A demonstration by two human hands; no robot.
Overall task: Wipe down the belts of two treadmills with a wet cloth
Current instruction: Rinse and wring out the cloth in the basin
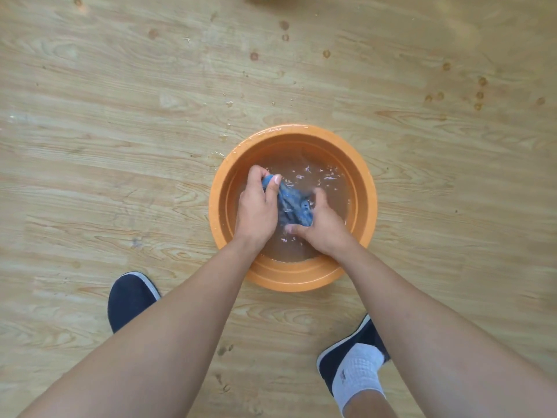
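1. Left hand (256,206): one. The bare forearm is reaching forward and down over the near rim of the basin; the back of the hand is facing up. Its fingers (255,171) are curling over the upper end of the cloth, and the thumb is pressing on that end from the right. State: grasping the cloth.
2. Right hand (324,229): one. The bare forearm is coming in over the near right rim, with the hand sitting lower and to the right of the left hand. Its fingers (319,196) are wrapping the far side of the cloth's lower end while the thumb is closing under it. State: grasping the cloth.
3. Cloth (294,203): one, blue, bunched and wet. It is stretching diagonally between the two hands, at the water's surface and left of the basin's centre.
4. Basin (217,206): one, round, orange plastic, standing on the floor.
5. Water (331,191): murky, rippling and glinting toward the basin's far wall.
6. Floor (120,146): pale wood-grain boards, carrying scattered drops and dark round spots beyond the basin.
7. Shoes: two, dark blue with white edging. The left shoe (129,297) is standing near the basin's near left side; the right shoe (331,360) is showing with a white sock (358,372).
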